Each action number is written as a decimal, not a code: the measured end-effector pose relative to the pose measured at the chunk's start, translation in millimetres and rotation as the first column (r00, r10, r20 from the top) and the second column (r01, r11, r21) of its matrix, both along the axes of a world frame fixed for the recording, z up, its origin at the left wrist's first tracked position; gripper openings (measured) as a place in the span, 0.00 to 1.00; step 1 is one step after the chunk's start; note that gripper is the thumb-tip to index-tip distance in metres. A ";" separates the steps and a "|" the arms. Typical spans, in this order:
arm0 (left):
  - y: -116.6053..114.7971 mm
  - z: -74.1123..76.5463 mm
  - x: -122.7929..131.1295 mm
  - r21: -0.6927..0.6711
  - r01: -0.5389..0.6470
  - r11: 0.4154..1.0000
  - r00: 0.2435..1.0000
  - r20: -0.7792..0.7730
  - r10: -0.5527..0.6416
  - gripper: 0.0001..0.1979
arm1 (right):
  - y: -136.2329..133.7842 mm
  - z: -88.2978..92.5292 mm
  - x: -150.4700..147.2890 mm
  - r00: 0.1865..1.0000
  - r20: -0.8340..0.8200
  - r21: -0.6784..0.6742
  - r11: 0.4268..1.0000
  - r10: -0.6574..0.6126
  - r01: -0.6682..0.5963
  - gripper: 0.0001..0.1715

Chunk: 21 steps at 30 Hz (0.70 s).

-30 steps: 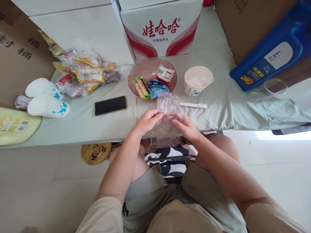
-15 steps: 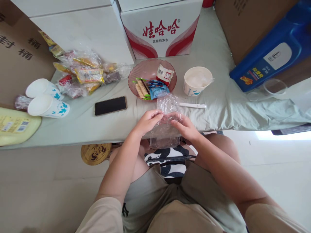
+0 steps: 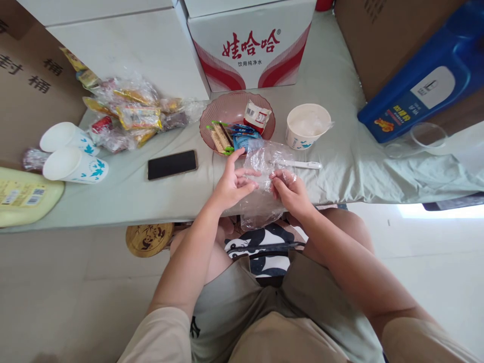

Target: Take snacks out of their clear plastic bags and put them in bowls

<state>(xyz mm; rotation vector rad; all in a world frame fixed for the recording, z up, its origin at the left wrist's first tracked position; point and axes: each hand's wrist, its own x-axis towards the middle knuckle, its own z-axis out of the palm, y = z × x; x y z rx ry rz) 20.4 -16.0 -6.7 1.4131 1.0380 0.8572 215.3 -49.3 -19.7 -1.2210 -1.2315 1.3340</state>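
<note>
Plastic bag [image 3: 260, 200], clear and crinkled, spreads between the left hand [image 3: 230, 187] and the right hand [image 3: 293, 194], its six o'clock end drooping past the counter [image 3: 181, 201] edge. The right fingers [image 3: 279, 184] pinch its three o'clock side; the left fingers [image 3: 235, 157] stand wide, whether touching it I cannot tell. From the bag, a bowl [image 3: 225, 108] sits at eleven o'clock, a phone [image 3: 173, 165] at nine.

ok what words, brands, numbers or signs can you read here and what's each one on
"娃哈哈®": white-and-red carton
"饮用纯净水": same carton
"封", "桶", "桶": left cardboard box
"NY" monogram: shorts
Too small or blurred: remaining print on blue jug, yellow-green bottle, snack wrappers, red-and-white packet, right cardboard box
</note>
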 end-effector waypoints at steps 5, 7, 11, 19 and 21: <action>-0.3 -3.9 1.2 0.075 0.017 0.997 0.976 -0.218 -0.001 0.15 | -0.9 -8.0 0.2 0.987 -0.041 0.050 0.986 -0.156 0.158 0.20; 0.5 -5.6 1.4 0.109 0.008 0.994 0.968 -0.250 0.019 0.17 | -0.9 -10.0 1.8 0.973 -0.022 0.130 0.964 -0.229 0.230 0.23; 1.1 -5.9 1.0 0.171 0.024 0.985 0.950 -0.312 0.031 0.17 | -1.0 -12.1 5.6 0.950 0.250 0.372 0.924 -0.186 0.083 0.33; 1.6 0.0 1.0 0.308 0.054 0.950 0.924 -0.376 0.069 0.10 | -0.5 -22.5 6.5 0.793 0.557 0.451 0.892 -0.249 -0.036 0.34; 2.0 0.9 0.5 0.338 0.063 0.939 0.917 -0.390 0.079 0.09 | 0.0 -23.8 7.3 0.764 0.585 0.493 0.867 -0.270 -0.071 0.25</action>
